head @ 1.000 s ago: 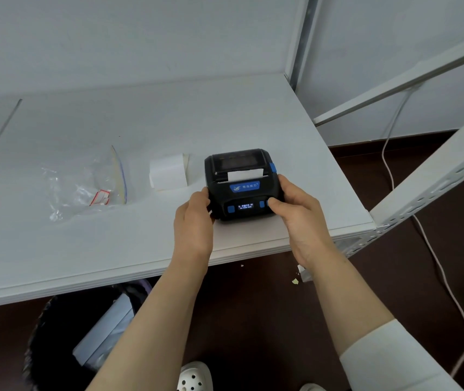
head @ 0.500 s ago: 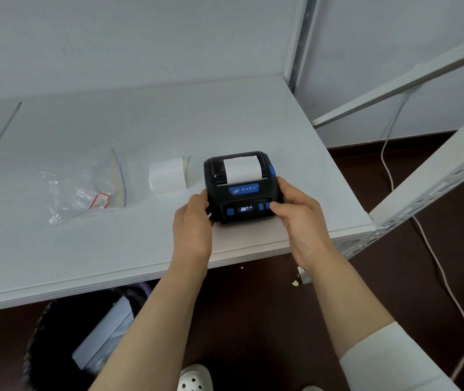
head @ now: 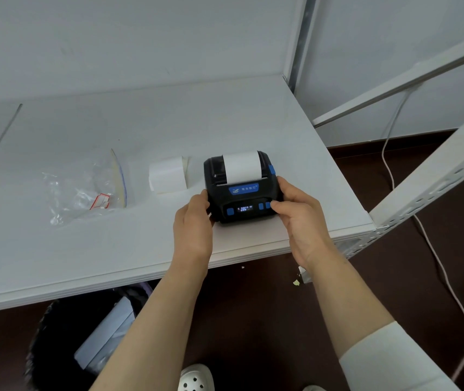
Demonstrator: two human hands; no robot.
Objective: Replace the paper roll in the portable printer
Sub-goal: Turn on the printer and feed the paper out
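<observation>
Black printer (head: 242, 190) clasped between left hand (head: 194, 218) and right hand (head: 300, 218).

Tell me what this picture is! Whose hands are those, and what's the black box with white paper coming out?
The camera sits on a person's head, so you look down at their own two hands. The left hand and right hand hold a small black printer on a white table. White paper sticks out of its top. The right thumb rests on a blue button. Beside the printer lies a paper roll, and further left a clear plastic bag. A bin stands under the table.
</observation>
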